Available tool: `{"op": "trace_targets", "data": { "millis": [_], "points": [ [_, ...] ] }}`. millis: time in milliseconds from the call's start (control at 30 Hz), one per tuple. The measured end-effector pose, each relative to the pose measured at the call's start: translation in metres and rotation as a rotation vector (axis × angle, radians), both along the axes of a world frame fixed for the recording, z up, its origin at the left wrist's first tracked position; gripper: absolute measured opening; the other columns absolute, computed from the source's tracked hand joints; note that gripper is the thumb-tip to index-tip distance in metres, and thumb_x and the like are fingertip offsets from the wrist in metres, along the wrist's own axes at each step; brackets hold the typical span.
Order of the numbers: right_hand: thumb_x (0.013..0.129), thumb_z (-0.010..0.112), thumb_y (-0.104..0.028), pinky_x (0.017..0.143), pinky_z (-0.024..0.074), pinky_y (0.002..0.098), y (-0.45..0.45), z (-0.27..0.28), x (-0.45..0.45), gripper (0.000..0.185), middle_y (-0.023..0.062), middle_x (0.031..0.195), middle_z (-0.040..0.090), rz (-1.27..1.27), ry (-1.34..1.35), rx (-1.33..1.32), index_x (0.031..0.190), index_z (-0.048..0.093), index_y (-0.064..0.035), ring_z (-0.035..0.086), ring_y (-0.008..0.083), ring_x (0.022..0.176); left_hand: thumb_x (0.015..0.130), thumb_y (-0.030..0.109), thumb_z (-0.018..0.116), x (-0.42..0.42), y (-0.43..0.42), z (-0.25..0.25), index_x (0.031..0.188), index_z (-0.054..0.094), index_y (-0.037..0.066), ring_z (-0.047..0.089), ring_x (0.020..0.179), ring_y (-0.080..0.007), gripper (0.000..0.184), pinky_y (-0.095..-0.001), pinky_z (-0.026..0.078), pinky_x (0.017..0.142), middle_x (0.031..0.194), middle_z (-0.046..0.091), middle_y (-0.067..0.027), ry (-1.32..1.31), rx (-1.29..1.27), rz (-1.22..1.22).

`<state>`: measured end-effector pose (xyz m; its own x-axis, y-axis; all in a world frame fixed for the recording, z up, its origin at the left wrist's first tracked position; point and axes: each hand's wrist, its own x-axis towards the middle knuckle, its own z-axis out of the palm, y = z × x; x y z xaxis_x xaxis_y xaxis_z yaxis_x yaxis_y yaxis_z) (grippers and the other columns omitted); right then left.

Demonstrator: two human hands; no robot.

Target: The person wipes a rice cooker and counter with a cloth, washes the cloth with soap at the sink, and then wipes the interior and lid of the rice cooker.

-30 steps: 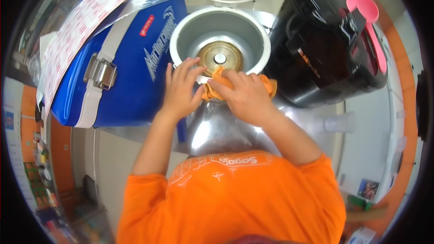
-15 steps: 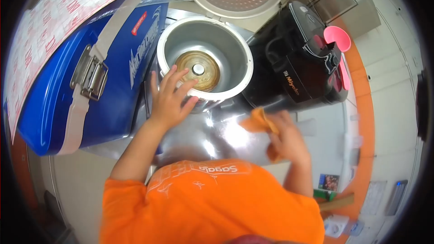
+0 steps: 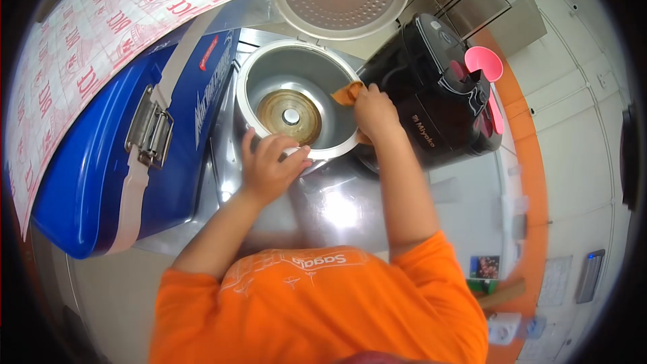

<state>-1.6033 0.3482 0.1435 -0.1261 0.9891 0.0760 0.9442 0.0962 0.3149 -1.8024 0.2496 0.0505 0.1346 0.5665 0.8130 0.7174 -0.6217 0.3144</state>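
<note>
A rice cooker body [image 3: 257, 61] stands with its lid [image 3: 350, 7] raised at the far side. Its inner pot is out, so the round heating plate [image 3: 275, 111], stained brown, shows at the bottom. My left hand [image 3: 273, 165] rests on the near rim, fingers spread. At the right rim my right hand [image 3: 375, 113] is closed on an orange cloth [image 3: 347, 93], part of which hangs over the inside of the wall.
To the right stands a black Miyako appliance [image 3: 418, 87] with a pink ladle [image 3: 484, 64] at its side. On the left is a blue cooler box [image 3: 101, 182] with a metal latch [image 3: 149, 128], under a red-and-white printed sheet [image 3: 101, 34]. A shiny steel counter [image 3: 296, 222] lies beneath.
My right hand has carried the orange cloth up and left from over the counter to the cooker's right rim. My left hand has shifted slightly down along the near rim.
</note>
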Motion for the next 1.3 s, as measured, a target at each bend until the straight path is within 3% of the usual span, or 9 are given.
{"op": "trace_targets", "data": {
  "millis": [167,200,300,467,633,833,967,1200,1300],
  "points": [
    [0.082,0.044,-0.005,0.076,0.0503,0.0345,-0.055,0.037,0.005,0.022,0.0186,0.095,0.06,-0.083,0.232,-0.236,0.095,0.059,0.004,0.061,0.0277,0.093,0.071,0.029,0.071,0.001,-0.001,0.0,0.09,0.065,0.021,0.052,0.095,-0.0157,0.022,-0.0469,0.019,0.102,0.093,0.054,0.0032,-0.025,0.016,-0.009],
    [0.08,0.044,-0.004,0.075,0.0495,0.0344,-0.071,0.056,0.002,0.021,0.0159,0.091,0.06,-0.106,0.538,-0.46,0.092,0.06,0.0024,0.061,0.0271,0.091,0.071,0.029,0.071,0.001,0.0,-0.001,0.09,0.064,0.021,0.052,0.094,-0.0156,0.022,-0.0468,0.019,0.102,0.093,0.054,0.0032,-0.025,0.024,-0.006],
    [0.076,0.047,0.001,0.07,0.0473,0.0343,-0.107,0.057,0.035,0.017,0.0087,0.084,0.059,0.35,0.618,-0.772,0.083,0.062,-0.0025,0.06,0.0256,0.086,0.071,0.03,0.071,0.001,0.0,0.001,0.089,0.063,0.021,0.052,0.095,-0.0156,0.021,-0.047,0.019,0.102,0.092,0.053,0.0032,-0.025,0.022,-0.008],
    [0.072,0.054,0.003,0.078,0.0472,0.0362,-0.135,0.058,0.018,0.025,0.0113,0.102,0.051,0.275,0.64,0.009,0.094,0.063,-0.0064,0.058,0.0303,0.087,0.073,0.029,0.069,0.001,-0.003,0.005,0.09,0.062,0.021,0.05,0.095,-0.0165,0.02,-0.0491,0.02,0.099,0.092,0.052,0.003,-0.012,-0.021,0.002],
    [0.073,0.058,-0.007,0.067,0.0478,0.0364,-0.049,0.057,-0.032,0.028,0.01,0.099,0.051,0.354,0.244,0.666,0.101,0.059,-0.0124,0.058,0.0251,0.081,0.072,0.029,0.07,0.001,-0.002,0.006,0.089,0.062,0.021,0.049,0.093,-0.0165,0.02,-0.0496,0.02,0.098,0.091,0.052,0.0023,0.011,0.01,0.004],
    [0.075,0.054,-0.014,0.067,0.046,0.0347,0.081,0.018,-0.058,0.019,0.0088,0.095,0.052,0.533,0.009,0.655,0.093,0.055,-0.0101,0.057,0.0237,0.082,0.071,0.032,0.071,-0.001,0.001,0.0,0.09,0.064,0.022,0.049,0.093,-0.0169,0.022,-0.0509,0.021,0.096,0.091,0.052,0.0026,0.016,0.047,-0.016],
    [0.077,0.051,-0.011,0.073,0.0452,0.0391,0.116,-0.014,-0.069,0.019,0.0097,0.098,0.051,0.855,-0.07,0.364,0.096,0.053,-0.0102,0.056,0.0266,0.085,0.07,0.033,0.071,-0.002,0.002,0.0,0.089,0.064,0.023,0.049,0.092,-0.0169,0.023,-0.052,0.022,0.095,0.09,0.053,0.0036,0.008,0.04,-0.002],
    [0.08,0.05,-0.009,0.076,0.0496,0.0401,0.086,0.006,-0.051,0.022,0.0089,0.104,0.053,0.332,0.177,0.059,0.1,0.059,-0.0072,0.056,0.0277,0.096,0.072,0.032,0.07,0.003,0.001,-0.002,0.091,0.062,0.022,0.049,0.093,-0.0169,0.023,-0.0539,0.018,0.098,0.091,0.052,0.0022,-0.028,-0.001,0.0],
    [0.081,0.049,-0.009,0.076,0.05,0.04,0.102,-0.005,-0.066,0.022,0.0097,0.103,0.053,0.291,-0.025,0.12,0.1,0.058,-0.0056,0.056,0.0288,0.097,0.073,0.031,0.07,0.004,0.004,-0.003,0.092,0.063,0.022,0.048,0.094,-0.0171,0.022,-0.054,0.019,0.098,0.091,0.052,0.0017,-0.065,-0.056,-0.095]
  ]
}}
